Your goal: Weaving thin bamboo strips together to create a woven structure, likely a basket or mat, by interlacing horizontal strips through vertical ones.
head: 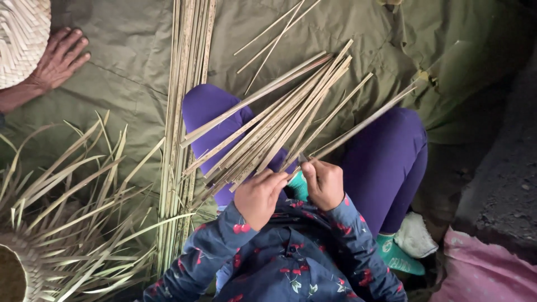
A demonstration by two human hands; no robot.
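Note:
I sit on the ground in purple trousers and a dark blue cherry-print shirt. My left hand (258, 196) grips the near ends of a fanned bundle of thin bamboo strips (279, 120) that spreads up and to the right over my knees. My right hand (324, 182) pinches one single strip (369, 120) beside the bundle, close to a teal object between my hands. The strip ends are hidden under my fingers.
A long stack of straight strips (184, 100) lies on the olive tarp (123, 67) at my left. A half-woven basket (61, 223) with loose splayed strips sits at lower left. Another person's hand (59, 56) rests at upper left by a woven piece (22, 33). Pink cloth (486, 274) lies at lower right.

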